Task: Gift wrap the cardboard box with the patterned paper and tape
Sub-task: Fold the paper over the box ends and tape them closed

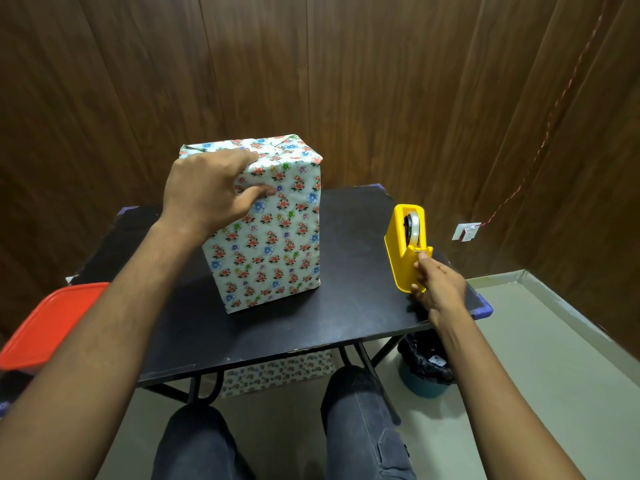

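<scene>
The box (277, 244), covered in white paper with small coloured flowers, stands upright on the black table (353, 306). My left hand (207, 188) grips its upper near-left corner, fingers over the top face and thumb on the front face. A yellow tape dispenser (403, 247) with a roll of clear tape stands at the table's right side. My right hand (438, 289) is at the dispenser's near end, fingertips pinching at the cutter where the tape end sits; the tape strip itself is too thin to make out.
A red-lidded container (52, 323) sits at the left edge. More floral paper (277, 374) lies under the table. A bin with a black liner (427, 368) stands on the floor at the right. My knees are below the table's near edge. Wood-panel walls close the back.
</scene>
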